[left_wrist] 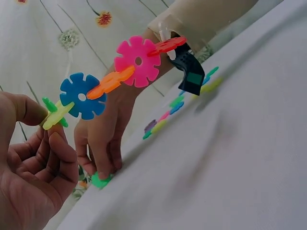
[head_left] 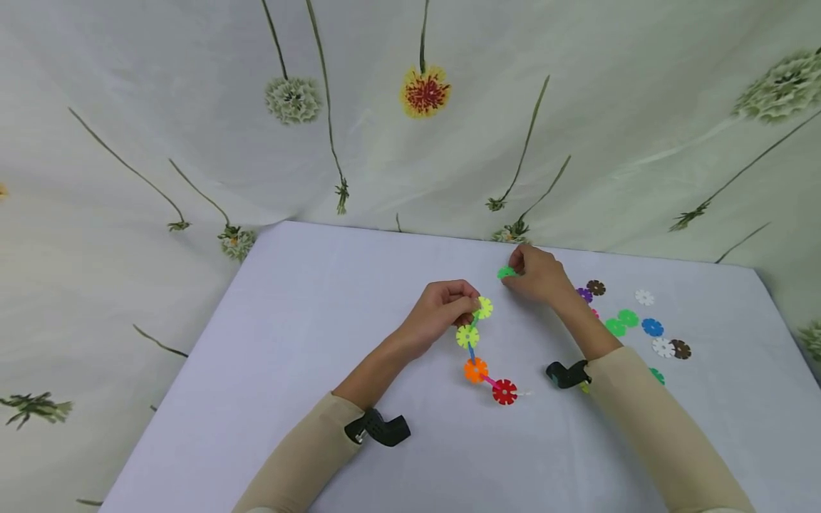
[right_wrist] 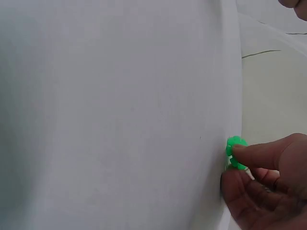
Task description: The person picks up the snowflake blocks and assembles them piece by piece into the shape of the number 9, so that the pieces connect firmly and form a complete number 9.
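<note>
My left hand (head_left: 437,313) pinches one end of a chain of slotted, flower-shaped plastic discs by a yellow disc (head_left: 484,307). From there the chain hangs toward the near side, through another yellow disc (head_left: 467,336) and an orange disc (head_left: 476,370) to a red disc (head_left: 504,392) with a pale piece at its end. The left wrist view also shows a blue disc (left_wrist: 82,96) and a pink disc (left_wrist: 137,61) joined edgewise in it. Near the table's far edge, my right hand (head_left: 541,276) pinches a loose green disc (head_left: 506,273) between thumb and fingers.
Right of the right forearm, loose discs lie scattered on the white table (head_left: 308,320): green (head_left: 627,318), blue (head_left: 653,327), white (head_left: 663,347), brown (head_left: 681,348) and several more. A flower-printed cloth (head_left: 372,157) hangs behind the far edge. Cameras sit on both wrists.
</note>
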`<action>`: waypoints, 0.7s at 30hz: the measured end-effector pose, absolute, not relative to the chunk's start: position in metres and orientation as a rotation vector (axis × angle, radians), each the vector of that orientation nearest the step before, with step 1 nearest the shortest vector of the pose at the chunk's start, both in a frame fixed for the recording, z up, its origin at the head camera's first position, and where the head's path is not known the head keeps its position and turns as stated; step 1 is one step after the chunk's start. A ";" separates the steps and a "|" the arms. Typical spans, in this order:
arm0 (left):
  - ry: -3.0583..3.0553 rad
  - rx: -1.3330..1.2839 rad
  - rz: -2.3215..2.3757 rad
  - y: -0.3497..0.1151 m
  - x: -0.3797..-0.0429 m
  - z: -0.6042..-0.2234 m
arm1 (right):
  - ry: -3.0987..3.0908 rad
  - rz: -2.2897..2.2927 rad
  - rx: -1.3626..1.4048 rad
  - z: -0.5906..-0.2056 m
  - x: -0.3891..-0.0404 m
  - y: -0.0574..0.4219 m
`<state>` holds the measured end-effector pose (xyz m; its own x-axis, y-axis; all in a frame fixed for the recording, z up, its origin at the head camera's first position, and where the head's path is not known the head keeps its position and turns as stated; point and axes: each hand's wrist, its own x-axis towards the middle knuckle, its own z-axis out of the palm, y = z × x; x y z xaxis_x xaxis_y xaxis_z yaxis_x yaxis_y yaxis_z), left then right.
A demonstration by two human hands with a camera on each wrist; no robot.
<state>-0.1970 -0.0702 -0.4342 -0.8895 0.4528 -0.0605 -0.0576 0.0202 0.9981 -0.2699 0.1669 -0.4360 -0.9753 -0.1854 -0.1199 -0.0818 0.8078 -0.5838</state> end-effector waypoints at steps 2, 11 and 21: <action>1.952 0.387 1.924 -0.069 -0.198 -0.435 | 2.804 -1.002 -0.224 -0.438 -0.268 0.170; 1.946 0.353 1.902 -0.067 -0.201 -0.442 | 2.685 -1.375 -0.291 -0.435 -0.239 0.186; 1.949 0.340 1.887 -0.066 -0.201 -0.446 | 2.481 -1.726 -0.397 -0.428 -0.200 0.179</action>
<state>-0.2013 -0.0659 -0.4458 -0.8886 0.4434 -0.1176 -0.1032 0.0566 0.9931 -0.2002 0.1786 -0.4284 -0.9619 -0.2639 0.0713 -0.1587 0.3266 -0.9317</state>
